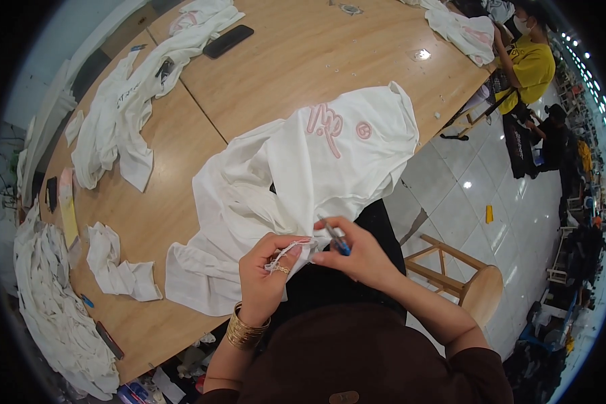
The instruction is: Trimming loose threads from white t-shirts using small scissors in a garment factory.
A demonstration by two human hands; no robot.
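Note:
A white garment [252, 178] with raised pink lettering lies bunched over the table's edge and down across my lap. My left hand [266, 269], with a ring and gold bangles on its wrist, pinches a narrow edge of this cloth, and loose white threads show at its fingers. Close beside it, my right hand [362, 257] is closed around small thread snips [344, 247] with a blue part and a metal end that points up and left. Its fingertips are at the same bit of cloth. Whether the blades touch a thread I cannot tell.
Upon the wooden table [175, 121] lie another white garment [114, 121], a black phone [228, 42] and a small white cloth piece [118, 266]. A white heap [57, 303] covers the left edge. A wooden stool [481, 293] stands right; a person in yellow [532, 67] sits at the far right.

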